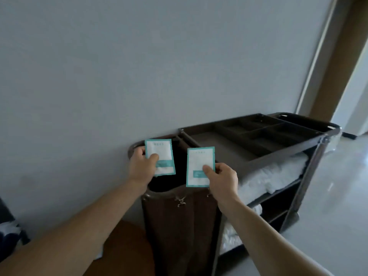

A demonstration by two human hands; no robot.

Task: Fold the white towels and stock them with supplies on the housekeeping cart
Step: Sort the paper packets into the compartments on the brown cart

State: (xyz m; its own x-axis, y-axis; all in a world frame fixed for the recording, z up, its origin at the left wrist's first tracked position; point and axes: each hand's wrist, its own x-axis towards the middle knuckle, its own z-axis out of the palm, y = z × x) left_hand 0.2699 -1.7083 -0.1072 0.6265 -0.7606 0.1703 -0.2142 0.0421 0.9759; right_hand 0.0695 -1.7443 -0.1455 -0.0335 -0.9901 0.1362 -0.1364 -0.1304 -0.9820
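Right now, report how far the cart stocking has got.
Done: folded white towels lie on the cart's middle shelf, with more towels on the shelf below. In hand: the left hand pinches one teal-and-white packet and the right hand pinches a second packet, both held over the brown linen bag. Left: the packets need placing; the divided top tray shows no supplies yet.
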